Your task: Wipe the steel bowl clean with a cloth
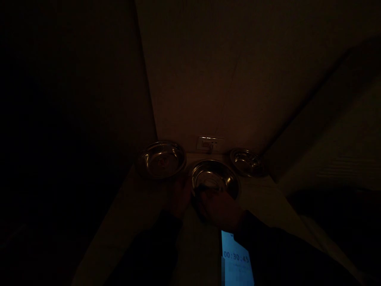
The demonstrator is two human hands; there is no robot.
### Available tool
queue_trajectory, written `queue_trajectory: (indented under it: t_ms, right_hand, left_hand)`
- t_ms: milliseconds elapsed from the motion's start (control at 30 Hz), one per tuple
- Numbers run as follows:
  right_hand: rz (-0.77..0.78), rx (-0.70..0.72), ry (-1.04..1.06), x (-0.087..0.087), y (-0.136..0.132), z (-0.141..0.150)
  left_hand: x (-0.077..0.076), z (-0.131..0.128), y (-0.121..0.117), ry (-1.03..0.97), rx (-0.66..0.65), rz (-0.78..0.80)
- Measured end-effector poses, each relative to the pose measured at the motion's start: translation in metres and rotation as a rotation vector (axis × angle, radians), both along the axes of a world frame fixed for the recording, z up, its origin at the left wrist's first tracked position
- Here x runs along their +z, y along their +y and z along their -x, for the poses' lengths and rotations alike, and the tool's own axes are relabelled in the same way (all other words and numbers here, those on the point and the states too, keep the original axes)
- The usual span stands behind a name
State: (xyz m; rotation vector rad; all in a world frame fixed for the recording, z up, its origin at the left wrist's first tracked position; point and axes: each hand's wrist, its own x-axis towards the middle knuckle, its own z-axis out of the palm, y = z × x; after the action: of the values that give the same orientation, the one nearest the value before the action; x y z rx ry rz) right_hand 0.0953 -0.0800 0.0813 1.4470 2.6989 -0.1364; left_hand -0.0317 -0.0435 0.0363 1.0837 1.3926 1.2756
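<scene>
The scene is very dark. Three shiny metal bowls stand on a pale table (133, 206) near the wall: one at the left (161, 159), one in the middle (214, 178), one at the right (247, 162). My right hand (218, 206) lies over the near rim of the middle bowl; its fingers look curled on the rim but are hard to make out. My left hand (180, 198) sits just left of that bowl, between it and the left bowl, its fingers lost in shadow. Both arms wear dark sleeves.
A lit phone screen (236, 260) showing a timer lies on the table near me, partly under my right sleeve. A wall socket plate (210, 143) sits on the wall behind the bowls. Darkness hides everything to the left and right.
</scene>
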Motion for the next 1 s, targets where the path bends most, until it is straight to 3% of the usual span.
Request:
queue_trajectory:
  t_ms: [200, 433, 567, 667, 900, 1000]
  right_hand:
    - [-0.042, -0.035, 0.007, -0.004, 0.003, 0.011]
    - [-0.003, 0.046, -0.013, -0.003, -0.001, -0.009]
    - [-0.009, 0.037, 0.002, -0.001, 0.005, 0.001]
    - [-0.019, 0.014, 0.017, 0.000, 0.006, 0.007]
    - [0.000, 0.083, -0.001, 0.004, 0.000, -0.016]
    - [-0.003, 0.092, 0.004, 0.002, 0.004, -0.011]
  left_hand:
    - [0.008, 0.000, 0.000, 0.083, 0.009, 0.037]
    - [0.004, 0.000, 0.003, 0.104, 0.018, -0.011]
    - [0.008, -0.001, 0.000, 0.132, 0.011, 0.054]
    - [0.008, 0.000, 0.002, 0.153, 0.013, 0.016]
    - [0.005, 0.002, 0.008, 0.130, -0.020, -0.015]
    - [0.006, 0.000, 0.006, 0.161, -0.023, 0.000]
